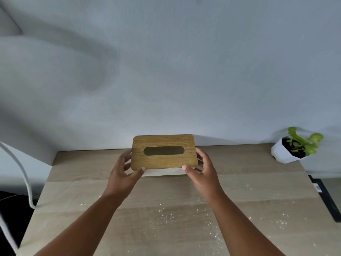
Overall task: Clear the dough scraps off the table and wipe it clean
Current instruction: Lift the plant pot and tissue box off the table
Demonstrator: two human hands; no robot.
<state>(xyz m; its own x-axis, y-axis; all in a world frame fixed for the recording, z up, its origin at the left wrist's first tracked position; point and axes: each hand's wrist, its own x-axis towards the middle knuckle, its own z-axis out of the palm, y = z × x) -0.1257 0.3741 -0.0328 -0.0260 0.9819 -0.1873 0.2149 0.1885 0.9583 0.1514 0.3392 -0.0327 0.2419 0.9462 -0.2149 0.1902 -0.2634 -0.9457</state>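
A tissue box (163, 163) with a white body and a wooden lid with a dark oval slot stands at the back middle of the light wooden table (73, 191). My left hand (124, 171) grips the box's left end and my right hand (201, 169) grips its right end, thumbs at the lid's front corners. No tissue shows in the slot. Fine pale dough crumbs and flour specks (166, 217) are scattered over the table's middle and right, in front of the box.
A small green plant in a white faceted pot (287, 151) stands at the table's back right corner. A white cable (20, 172) hangs past the left edge. A dark strip (326, 198) lies beyond the right edge. A grey wall rises behind the table.
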